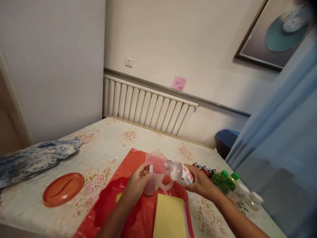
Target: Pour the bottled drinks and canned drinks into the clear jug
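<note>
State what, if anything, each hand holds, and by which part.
Right hand: the bottle, by its labelled lower end. Left hand: at the side of the clear jug, near its rim; whether it grips cannot be told.

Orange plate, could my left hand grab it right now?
Probably not immediately: your left hand holds the jug. Otherwise, the way to the orange plate looks free, with nothing tall between.

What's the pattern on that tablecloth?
Clusters of pinkish roses on a pale ground; the tablecloth shows best in the head view.
</note>
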Motion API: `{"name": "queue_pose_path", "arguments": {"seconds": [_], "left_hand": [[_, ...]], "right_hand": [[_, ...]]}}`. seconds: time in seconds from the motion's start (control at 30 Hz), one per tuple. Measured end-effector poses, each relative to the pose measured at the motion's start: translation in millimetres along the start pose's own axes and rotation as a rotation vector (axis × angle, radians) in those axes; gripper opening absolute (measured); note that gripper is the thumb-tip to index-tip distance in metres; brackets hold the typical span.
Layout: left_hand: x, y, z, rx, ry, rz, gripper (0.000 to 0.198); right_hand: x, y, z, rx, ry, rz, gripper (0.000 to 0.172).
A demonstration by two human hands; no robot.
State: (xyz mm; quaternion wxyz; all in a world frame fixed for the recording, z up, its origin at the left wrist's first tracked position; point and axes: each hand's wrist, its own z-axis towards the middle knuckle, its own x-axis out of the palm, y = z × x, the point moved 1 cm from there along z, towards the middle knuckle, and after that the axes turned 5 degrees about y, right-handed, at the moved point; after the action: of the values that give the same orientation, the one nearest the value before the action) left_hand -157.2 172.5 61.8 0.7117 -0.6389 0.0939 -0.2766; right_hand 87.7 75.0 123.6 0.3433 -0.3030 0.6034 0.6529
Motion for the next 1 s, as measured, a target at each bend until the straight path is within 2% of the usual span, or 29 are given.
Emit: {"name": "queue_pose_path", "arguments": {"seconds": [0.2, 0.33, 0.43, 0.67, 0.87, 1.0], "left_hand": [[28.2, -27, -18, 0.125, 0.061, 0.408, 0.035], [41.0, -34, -27, 0.133, 0.157, 0.573, 0.034], [49.2, -43, -34, 0.148, 0.228, 0.667, 0.036], [61.1, -57, -47, 0.198, 0.346, 0.702, 0.043], [64.3, -58, -52, 0.258, 0.444, 0.71, 0.037], [68.1, -65, -54, 0.288, 0.51, 0.706, 0.034]], "right_hand": [[17, 3, -40, 0.009, 0.003, 0.08, 0.051], [23, 5, -55, 0.021, -0.003, 0.09, 0.062], [24, 9, -64, 0.015, 0.008, 0.101, 0.06], [22, 10, -84, 0.001, -0.006, 0.142, 0.052], [29, 6, -97, -0.018, 0.005, 0.258, 0.045], [36, 2, -102, 0.006, 0.023, 0.302, 0.048]]}}
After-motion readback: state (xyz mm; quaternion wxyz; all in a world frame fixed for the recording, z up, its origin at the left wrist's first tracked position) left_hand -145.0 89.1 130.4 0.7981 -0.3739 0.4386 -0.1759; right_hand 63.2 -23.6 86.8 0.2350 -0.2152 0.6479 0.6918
